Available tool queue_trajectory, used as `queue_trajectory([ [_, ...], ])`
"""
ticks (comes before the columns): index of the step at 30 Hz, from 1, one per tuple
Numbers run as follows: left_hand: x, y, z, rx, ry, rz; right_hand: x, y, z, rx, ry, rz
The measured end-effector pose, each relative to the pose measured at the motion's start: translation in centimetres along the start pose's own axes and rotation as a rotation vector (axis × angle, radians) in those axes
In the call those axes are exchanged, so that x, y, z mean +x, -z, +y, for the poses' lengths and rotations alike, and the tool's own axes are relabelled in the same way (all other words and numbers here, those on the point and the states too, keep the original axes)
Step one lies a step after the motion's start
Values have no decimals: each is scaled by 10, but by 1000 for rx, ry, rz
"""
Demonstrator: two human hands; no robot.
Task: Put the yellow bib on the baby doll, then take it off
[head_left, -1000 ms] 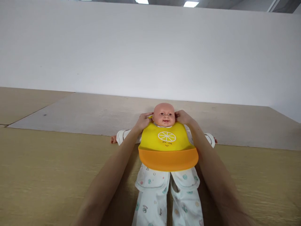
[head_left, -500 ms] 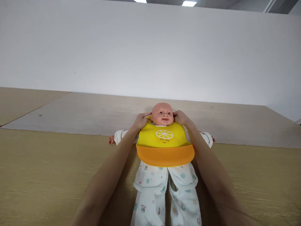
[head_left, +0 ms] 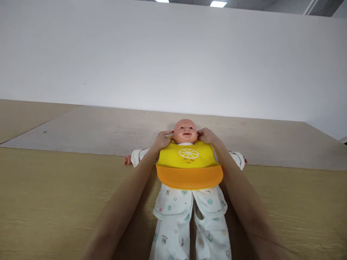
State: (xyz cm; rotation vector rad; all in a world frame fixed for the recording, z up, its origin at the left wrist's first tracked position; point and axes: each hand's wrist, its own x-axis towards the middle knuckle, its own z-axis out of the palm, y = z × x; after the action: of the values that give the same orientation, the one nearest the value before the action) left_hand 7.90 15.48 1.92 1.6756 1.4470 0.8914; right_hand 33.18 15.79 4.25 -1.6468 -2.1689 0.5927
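A baby doll (head_left: 185, 130) lies on its back, dressed in a white patterned outfit (head_left: 173, 216), arms spread to both sides. Over its chest lies a yellow bib (head_left: 189, 154) with a lemon-slice face and an orange catch pocket (head_left: 189, 177). On the left of the doll's neck, my left hand (head_left: 163, 140) is closed on the bib's neck strap, index finger reaching toward the head. At the other side, my right hand (head_left: 206, 136) is closed by the neck, its fingertips partly hidden behind the head and bib edge. Whether the strap ends are joined is hidden.
The doll rests on a wooden tabletop (head_left: 67, 195), with a paler board strip (head_left: 108, 126) running across behind it. A white wall panel (head_left: 173, 57) rises at the far edge.
The doll's head has tilted slightly left and back, showing more of its neck. The bib has shifted up a little; both hands stay at the neck.
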Motion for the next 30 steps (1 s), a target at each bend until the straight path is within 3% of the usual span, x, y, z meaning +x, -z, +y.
queue_trajectory([
  [9,0,-1,-1,-3,-17,11,-1,-3,0,16,-13,-1],
  [20,0,-1,-2,23,88,43,-1,-3,2,74,-91,-8],
  [26,-6,3,7,-159,93,32,-17,3,7,104,-206,37],
  [30,-20,12,20,-273,53,28,-39,8,8,288,-285,58],
])
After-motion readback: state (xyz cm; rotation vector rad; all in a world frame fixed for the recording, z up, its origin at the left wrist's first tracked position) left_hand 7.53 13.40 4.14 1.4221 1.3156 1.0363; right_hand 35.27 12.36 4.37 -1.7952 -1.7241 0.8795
